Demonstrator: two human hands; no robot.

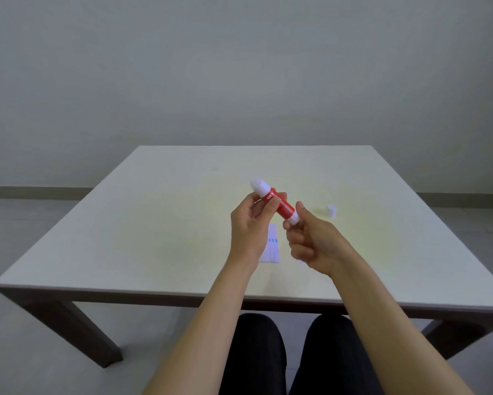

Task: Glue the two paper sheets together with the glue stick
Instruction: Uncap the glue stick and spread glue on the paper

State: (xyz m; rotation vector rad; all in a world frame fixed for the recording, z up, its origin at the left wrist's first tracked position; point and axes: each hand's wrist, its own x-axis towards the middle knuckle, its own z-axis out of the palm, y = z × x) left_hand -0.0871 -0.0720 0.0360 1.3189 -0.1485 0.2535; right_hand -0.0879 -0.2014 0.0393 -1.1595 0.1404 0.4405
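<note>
Hands meet above a pale tabletop [154,223] in a bare room, seen from the person's own head. At left, the left hand [249,223] is raised, its fingers [271,210] and thumb closed around the red middle of a glue stick [276,203], which slants from upper left to lower right in the air, well clear of the surface. White glue stands out at the stick's upper left end, uncapped. Beneath and between the two hands, a small white paper sheet [272,249] with faint blue markings lies flat on the tabletop, partly hidden by the left wrist; only one sheet can be told apart, and whether a second lies with it cannot be seen. Farther right, the right hand [311,238] pinches the white base at the stick's lower end between thumb and curled fingers. Just beyond that hand, toward the right, a small white cap [331,210] sits alone on the tabletop, apart from the paper. At the bottom edge, dark trousers [296,352] show the person seated at the near side.
</note>
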